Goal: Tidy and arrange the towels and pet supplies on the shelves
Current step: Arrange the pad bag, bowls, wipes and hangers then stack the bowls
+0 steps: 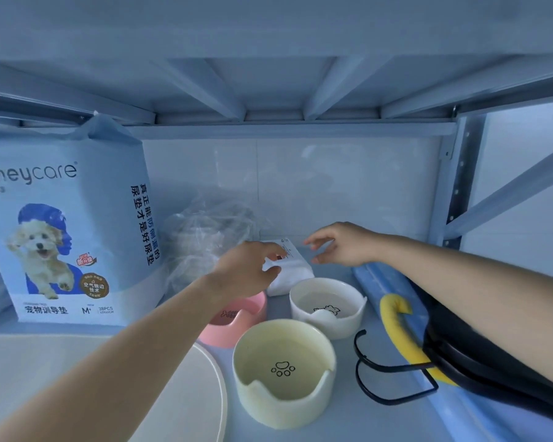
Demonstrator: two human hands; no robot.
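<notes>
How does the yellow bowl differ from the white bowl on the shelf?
The yellow bowl bears a paw print inside; the white bowl bears a small animal outline. The yellow bowl stands nearer the front; the white bowl stands behind it. Both are round, upright, with a notched rim.

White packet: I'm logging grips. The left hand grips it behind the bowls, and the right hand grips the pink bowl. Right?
Not quite. In the head view the right hand is open beside the packet, holding nothing; the pink bowl is in no hand. The left hand does grip the packet behind the bowls.
</notes>
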